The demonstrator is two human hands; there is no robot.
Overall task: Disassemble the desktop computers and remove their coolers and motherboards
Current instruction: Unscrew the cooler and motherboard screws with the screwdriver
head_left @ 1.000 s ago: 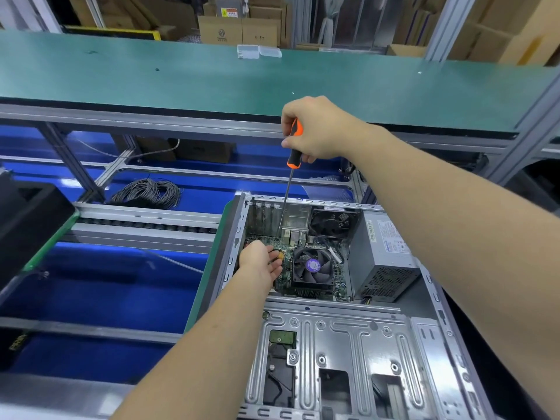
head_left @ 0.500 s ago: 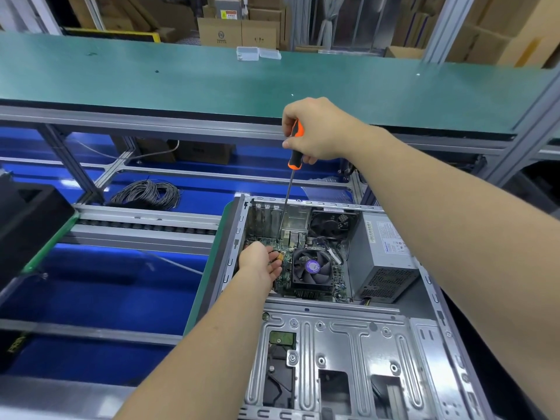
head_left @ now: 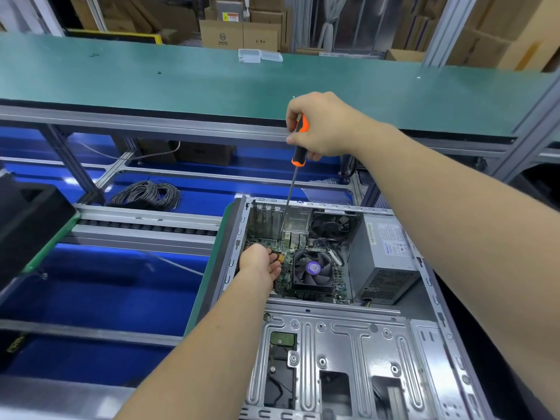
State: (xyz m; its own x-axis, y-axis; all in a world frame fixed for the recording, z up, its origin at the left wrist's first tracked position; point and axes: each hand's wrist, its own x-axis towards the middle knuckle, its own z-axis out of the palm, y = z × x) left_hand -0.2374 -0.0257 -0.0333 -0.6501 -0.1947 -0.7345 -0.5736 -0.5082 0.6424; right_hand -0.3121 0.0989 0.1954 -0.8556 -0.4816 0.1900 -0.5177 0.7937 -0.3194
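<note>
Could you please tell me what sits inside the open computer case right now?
A motherboard, cooler fan, rear fan and power supply show. The left hand covers part of the board.

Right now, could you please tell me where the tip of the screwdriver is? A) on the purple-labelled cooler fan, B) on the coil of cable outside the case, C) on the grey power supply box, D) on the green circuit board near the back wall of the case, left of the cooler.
D: the right hand holds the screwdriver, whose shaft runs down to the circuit board by the back wall, left of the cooler fan.
</note>
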